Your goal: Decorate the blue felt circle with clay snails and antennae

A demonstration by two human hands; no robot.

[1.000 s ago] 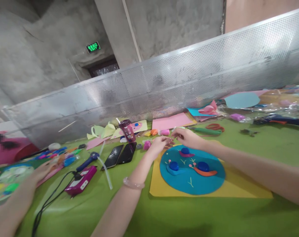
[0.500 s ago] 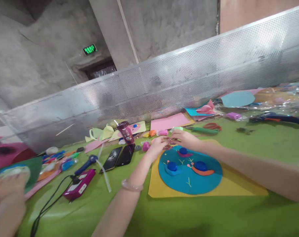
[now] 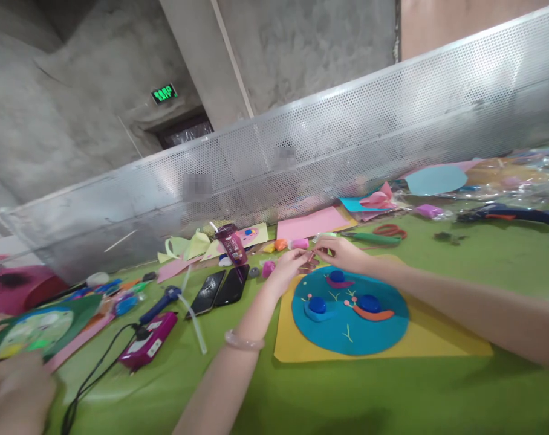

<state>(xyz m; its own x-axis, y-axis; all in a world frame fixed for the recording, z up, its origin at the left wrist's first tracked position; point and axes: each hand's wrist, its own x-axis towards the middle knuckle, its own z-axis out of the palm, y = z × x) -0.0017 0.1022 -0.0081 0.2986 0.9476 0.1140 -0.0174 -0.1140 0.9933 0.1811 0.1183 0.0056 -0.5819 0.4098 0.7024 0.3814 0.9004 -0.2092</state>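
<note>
Blue round paper [image 3: 326,336] lies flat on a yellow sheet [image 3: 438,345], just nearer than the two hands, and its little snails [image 3: 369,303] look the same as a moment ago. So the work seems to be at the fingertips, not on the paper. The left hand [image 3: 291,266] reaches in from the near side, the right hand [image 3: 341,251] from the right. Their fingers bend close together; I can't tell if they pinch something tiny. At near left, another person's hand [image 3: 20,393] has come off a green picture [image 3: 41,329].
</note>
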